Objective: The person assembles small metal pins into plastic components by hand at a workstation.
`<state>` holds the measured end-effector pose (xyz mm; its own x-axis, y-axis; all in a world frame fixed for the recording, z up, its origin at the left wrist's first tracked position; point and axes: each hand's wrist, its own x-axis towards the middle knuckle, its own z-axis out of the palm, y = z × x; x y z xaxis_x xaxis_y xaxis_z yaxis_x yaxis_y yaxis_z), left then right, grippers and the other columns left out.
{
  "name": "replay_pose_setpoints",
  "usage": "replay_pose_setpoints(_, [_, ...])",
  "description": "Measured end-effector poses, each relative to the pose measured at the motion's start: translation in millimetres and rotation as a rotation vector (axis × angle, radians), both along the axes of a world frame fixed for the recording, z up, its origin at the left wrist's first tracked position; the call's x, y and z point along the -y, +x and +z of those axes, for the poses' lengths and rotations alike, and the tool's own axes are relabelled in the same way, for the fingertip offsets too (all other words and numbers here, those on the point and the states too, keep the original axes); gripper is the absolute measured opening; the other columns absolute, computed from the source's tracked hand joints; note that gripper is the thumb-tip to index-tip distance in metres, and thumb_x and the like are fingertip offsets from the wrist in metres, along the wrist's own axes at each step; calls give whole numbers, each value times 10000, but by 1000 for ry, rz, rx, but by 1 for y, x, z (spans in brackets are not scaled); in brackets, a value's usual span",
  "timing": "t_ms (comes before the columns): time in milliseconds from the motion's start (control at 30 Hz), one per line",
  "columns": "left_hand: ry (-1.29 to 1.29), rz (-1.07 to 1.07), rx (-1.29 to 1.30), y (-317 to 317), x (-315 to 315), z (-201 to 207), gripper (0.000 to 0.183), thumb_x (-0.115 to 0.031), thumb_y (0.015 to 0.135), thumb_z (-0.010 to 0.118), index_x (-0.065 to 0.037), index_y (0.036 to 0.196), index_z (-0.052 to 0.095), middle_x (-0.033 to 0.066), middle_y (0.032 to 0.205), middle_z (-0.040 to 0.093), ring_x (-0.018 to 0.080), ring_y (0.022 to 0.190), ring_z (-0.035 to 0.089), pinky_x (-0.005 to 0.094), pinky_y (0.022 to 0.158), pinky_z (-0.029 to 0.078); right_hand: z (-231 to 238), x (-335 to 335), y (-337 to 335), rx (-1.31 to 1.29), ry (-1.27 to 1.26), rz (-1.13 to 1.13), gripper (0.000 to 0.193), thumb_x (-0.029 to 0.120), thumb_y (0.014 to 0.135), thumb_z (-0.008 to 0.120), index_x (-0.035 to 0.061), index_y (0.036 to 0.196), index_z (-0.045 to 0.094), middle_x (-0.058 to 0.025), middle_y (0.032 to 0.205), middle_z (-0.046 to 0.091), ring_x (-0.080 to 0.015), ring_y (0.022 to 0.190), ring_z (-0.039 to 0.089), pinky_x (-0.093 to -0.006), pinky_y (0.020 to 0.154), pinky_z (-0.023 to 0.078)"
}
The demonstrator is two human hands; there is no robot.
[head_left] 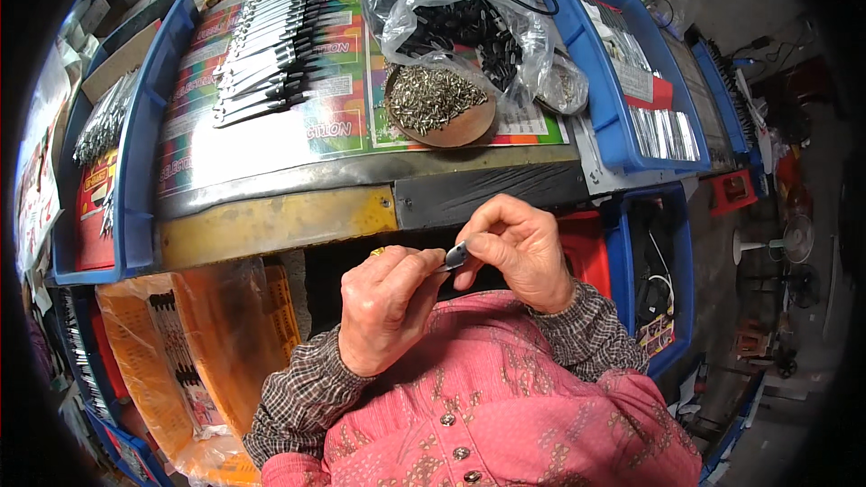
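Note:
Just in front of the table edge, my two hands meet over a small dark part (456,257) with a pale, shiny side. My left hand (390,307) is closed, its thumb and forefinger pinching the part's near end. The fingertips of my right hand (523,257) pinch its other end. The fingers cover much of the part, so its exact kind is unclear. Beyond the hands, a shallow round dish (460,133) bears a heap of small metal pieces (433,97). Behind it lies a clear plastic bag (424,4) with many black pieces (496,50).
A long row of white-and-black pens (271,45) lies on the table (271,149). Blue trays (140,189) stand at left, and another blue tray (600,113) with silvery strips at right. Orange crates (230,334) lined with plastic sit below left. A fan (798,239) stands far right.

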<state>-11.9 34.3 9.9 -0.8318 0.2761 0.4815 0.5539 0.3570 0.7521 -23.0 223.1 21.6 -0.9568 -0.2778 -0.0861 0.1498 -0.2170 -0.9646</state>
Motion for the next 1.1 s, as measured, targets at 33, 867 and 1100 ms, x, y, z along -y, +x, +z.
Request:
replay_pose_setpoints(33, [-12,-16,-15,0,0,-2,244,39,697,722,-23,915,631,85,776,629,244,655,616,328,571,480,0,-1,1,42,-10,32,93,55,927,588,-23,940,537,-78,812,619,-151,675,660,-265,624,572])
replay_pose_setpoints(867, [87,-128,139,11,-2,-25,234,35,693,705,-26,911,647,90,773,652,246,666,638,320,584,485,-26,-10,13,-30,16,184,123,84,945,573,-31,976,603,-75,801,649,-106,651,645,-220,573,545])
replay_pose_setpoints(1100, [58,-130,161,11,1,-22,208,48,699,718,-23,887,665,93,790,683,226,676,662,296,596,502,-20,-16,10,-73,117,241,124,46,900,628,-27,999,609,-74,858,660,-112,698,659,-229,634,556])
